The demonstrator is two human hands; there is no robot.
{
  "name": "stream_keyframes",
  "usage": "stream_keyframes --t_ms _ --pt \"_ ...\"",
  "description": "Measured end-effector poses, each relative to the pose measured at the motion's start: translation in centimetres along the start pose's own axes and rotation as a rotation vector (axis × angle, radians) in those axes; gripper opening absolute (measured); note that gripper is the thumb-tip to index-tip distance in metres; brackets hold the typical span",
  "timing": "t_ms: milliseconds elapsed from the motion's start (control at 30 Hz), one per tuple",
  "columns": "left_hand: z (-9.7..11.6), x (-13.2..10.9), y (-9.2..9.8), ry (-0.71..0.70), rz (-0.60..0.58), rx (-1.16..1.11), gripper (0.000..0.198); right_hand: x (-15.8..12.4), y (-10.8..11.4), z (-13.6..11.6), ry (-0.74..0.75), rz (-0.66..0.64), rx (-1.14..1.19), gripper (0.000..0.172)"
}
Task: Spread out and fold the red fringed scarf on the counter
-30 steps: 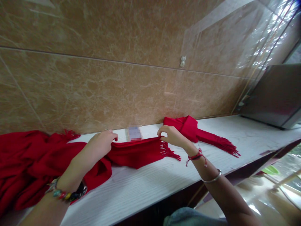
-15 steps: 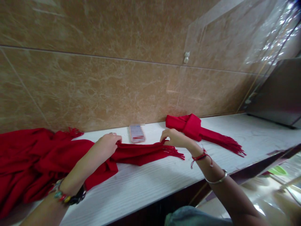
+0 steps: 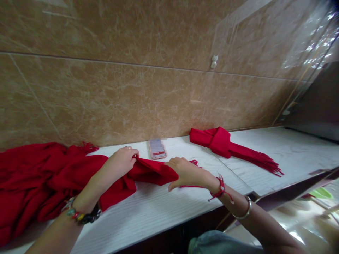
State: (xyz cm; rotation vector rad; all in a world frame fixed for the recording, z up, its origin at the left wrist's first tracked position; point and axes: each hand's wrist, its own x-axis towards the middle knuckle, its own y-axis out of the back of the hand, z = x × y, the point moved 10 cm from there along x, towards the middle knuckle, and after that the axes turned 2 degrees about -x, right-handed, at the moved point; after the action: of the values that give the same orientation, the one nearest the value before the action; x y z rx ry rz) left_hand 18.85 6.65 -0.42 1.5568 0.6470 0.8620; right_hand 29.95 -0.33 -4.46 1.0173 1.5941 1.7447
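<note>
No lettering, brand or number can be read, the screen of the phone [image 3: 158, 148] being too blurred.

Brown marbled tiles [image 3: 113, 98] with pale veining cover the wall across the upper frame, throwing back bright glare at upper right. Below runs a white wood-grain counter [image 3: 267, 141], a dark grey boxy unit [image 3: 317, 102] at its right end; a glossy, light floor [image 3: 280, 225] shows at lower right.

Red scarf [image 3: 29, 176] cut off by left edge; its fringed end mostly covered by right hand [image 3: 186, 173]. Phone [image 3: 158, 149] screen pixelated, cannot be read. Dark box [image 3: 315, 106] cropped at right. Green object [image 3: 321, 193] blurred, cannot be identified.
</note>
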Motion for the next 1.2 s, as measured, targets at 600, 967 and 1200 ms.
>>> stream_keyframes --t_ms 600,967,1200 --pt "-1.0 -0.3 -0.8 0.041 -0.026 0.005 0.022 -0.8 2.3 6.9 -0.327 0.040 -0.105 0.018" --pt "-2.2 -0.1 1.2 0.168 0.008 0.095 0.027 -3.9 10.1 11.3 -0.353 0.396 -0.150 0.029" --pt "-4.1 1.1 1.3 0.147 0.099 -0.179 0.021 -4.7 11.5 12.5 -0.405 0.398 -0.144 0.028"
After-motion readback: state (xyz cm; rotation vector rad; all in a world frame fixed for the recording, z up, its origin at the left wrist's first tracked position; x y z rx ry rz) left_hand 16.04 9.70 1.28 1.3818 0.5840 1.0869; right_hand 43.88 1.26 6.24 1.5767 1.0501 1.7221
